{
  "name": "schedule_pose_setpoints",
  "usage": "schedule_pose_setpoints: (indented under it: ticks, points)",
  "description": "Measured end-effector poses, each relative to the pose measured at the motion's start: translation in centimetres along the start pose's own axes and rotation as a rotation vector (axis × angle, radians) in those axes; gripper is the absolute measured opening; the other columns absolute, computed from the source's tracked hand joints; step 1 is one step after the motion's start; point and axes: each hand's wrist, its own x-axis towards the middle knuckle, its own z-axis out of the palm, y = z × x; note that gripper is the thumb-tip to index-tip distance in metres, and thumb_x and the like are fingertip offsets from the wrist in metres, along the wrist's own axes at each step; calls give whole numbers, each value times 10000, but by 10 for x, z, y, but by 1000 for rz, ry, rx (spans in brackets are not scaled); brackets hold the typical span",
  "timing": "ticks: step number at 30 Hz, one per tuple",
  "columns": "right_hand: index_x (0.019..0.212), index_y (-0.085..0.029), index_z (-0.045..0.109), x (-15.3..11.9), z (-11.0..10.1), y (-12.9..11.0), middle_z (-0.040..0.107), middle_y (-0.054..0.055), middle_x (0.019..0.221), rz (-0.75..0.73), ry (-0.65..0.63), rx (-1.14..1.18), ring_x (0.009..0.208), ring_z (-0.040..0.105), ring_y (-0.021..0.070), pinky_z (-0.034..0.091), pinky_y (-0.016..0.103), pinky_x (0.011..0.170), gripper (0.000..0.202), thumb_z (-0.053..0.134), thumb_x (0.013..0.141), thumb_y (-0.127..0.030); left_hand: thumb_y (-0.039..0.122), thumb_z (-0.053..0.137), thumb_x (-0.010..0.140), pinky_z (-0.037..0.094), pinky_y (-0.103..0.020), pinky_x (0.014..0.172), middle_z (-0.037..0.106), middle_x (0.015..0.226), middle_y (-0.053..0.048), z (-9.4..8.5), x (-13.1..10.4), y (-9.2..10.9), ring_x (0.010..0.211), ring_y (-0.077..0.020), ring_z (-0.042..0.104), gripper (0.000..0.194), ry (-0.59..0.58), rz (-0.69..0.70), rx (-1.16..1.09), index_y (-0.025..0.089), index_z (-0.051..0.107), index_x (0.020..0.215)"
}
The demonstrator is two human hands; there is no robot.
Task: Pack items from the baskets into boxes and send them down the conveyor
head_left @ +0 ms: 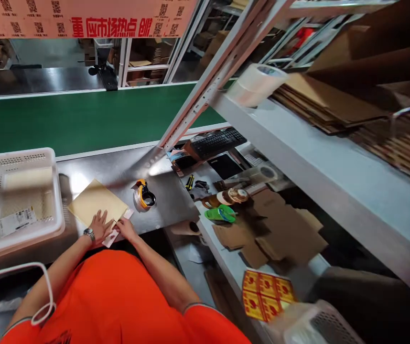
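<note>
A pale yellow mailing envelope lies at an angle on the metal worktop. My left hand, with a watch at the wrist, rests on it with the fingers spread. At the envelope's near right edge, my right hand has its fingers drawn together on the edge. A white strip shows along that edge, partly covered by both hands; whether it is a flap or a separate paper I cannot tell. To the right sits an orange and black tape dispenser, touched by neither hand.
A white perforated basket on the left holds another envelope with a label. Behind the worktop runs a green conveyor belt. A slanted metal post and shelf stand right, with flattened cardboard, tape rolls and a keyboard.
</note>
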Motion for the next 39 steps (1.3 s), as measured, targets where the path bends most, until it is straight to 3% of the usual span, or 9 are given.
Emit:
schedule_pose_setpoints:
  ticks: [4,7,9,13,17,24,30,35,39]
  points:
    - [995,-220,737,-50,0,30,776,89,1094,-54,-3,-269,995,741,272,599,435,974,197,826,892,-363,352,662,1052,211,-721,1345,213,1885,-151,9,3,-11,1729,-517,121,659,-156,39,42,335,545,1701]
    - [1113,-227,734,-70,20,37,726,120,1287,-163,-34,-609,1162,694,311,570,423,1014,407,939,825,-430,353,654,1049,193,-734,1342,167,1895,-142,13,10,-16,1733,-518,88,682,-171,51,55,356,515,1716]
    - [1165,-224,728,-74,35,36,712,128,1304,-142,-31,-740,1179,679,312,561,408,1001,423,926,857,-436,368,642,1048,189,-743,1338,151,1900,-122,14,13,-18,1733,-517,87,685,-165,63,54,375,504,1719]
    - [1110,-226,766,-80,54,31,743,99,1235,-112,-38,-745,1125,696,252,532,337,975,110,697,1035,-264,408,626,1054,169,-740,1345,131,1904,-101,13,15,-20,1737,-506,74,689,-166,83,31,377,487,1728]
    - [1098,-242,796,-84,57,25,784,69,1200,-81,-30,-649,1102,725,237,531,305,965,128,694,1022,-231,355,630,1051,162,-712,1360,172,1899,-97,10,13,-16,1743,-487,75,661,-160,60,18,369,532,1705]
    - [1018,-207,817,-71,42,12,813,106,1136,-102,-142,-774,1045,760,267,540,335,937,207,611,1040,-211,333,706,1005,177,-713,1360,212,1890,-114,2,12,-9,1742,-490,88,680,-149,-2,-15,362,580,1673]
    - [1215,-197,743,-74,20,9,772,157,1303,-165,-165,-798,1114,754,318,572,395,966,320,799,948,-365,327,666,1014,201,-745,1343,194,1888,-143,3,11,18,1729,-522,104,693,-126,-99,21,341,549,1696]
    - [932,-173,746,-79,-2,12,797,172,1105,-201,-156,-709,1000,766,319,578,414,935,34,715,919,-164,337,595,1067,231,-728,1339,147,1891,-175,8,6,52,1725,-529,112,701,-114,-219,90,321,447,1752]
    - [776,-215,665,-85,-19,13,782,79,935,-226,-96,-496,920,725,258,567,374,908,134,726,891,-182,384,577,1090,243,-726,1338,135,1895,-168,7,1,64,1729,-524,95,695,-120,-278,88,326,417,1763]
